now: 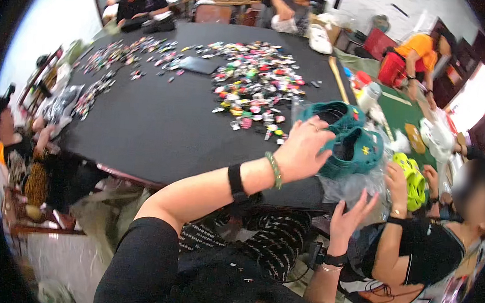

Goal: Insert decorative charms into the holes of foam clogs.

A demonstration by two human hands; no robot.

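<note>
Two teal clogs lie side by side at the right edge of the round black table, on a crumpled clear plastic bag. My left hand, with a black wristband and a green bead bracelet, reaches across and grips the near clog at its rim. My right hand is raised just below the bag with its fingers spread and nothing in it. Next to it a seated person's hand holds a yellow-green clog.
A wide heap of small colourful charms covers the table's far half, with more charms and a dark pouch to the left. A wooden stick and bottles lie at the right. Several people sit around the table.
</note>
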